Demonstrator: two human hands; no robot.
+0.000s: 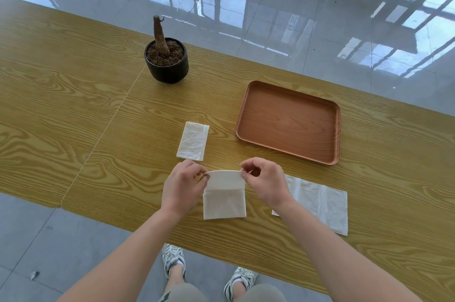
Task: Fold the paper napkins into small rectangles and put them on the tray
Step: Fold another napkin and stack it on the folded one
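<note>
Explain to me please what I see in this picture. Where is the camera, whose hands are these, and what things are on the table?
There is no machine here. A person wears one camera on the head, looking forward and down, so you see their own arms, knees and shoes.

The left hand and right hand each pinch a far corner of a napkin, lifting that edge to fold it over.

On the wooden table lie a folded napkin beyond the left hand, a larger unfolded napkin beside the right arm, a brown tray with nothing in it, and a black pot holding soil and a bare stem.
</note>
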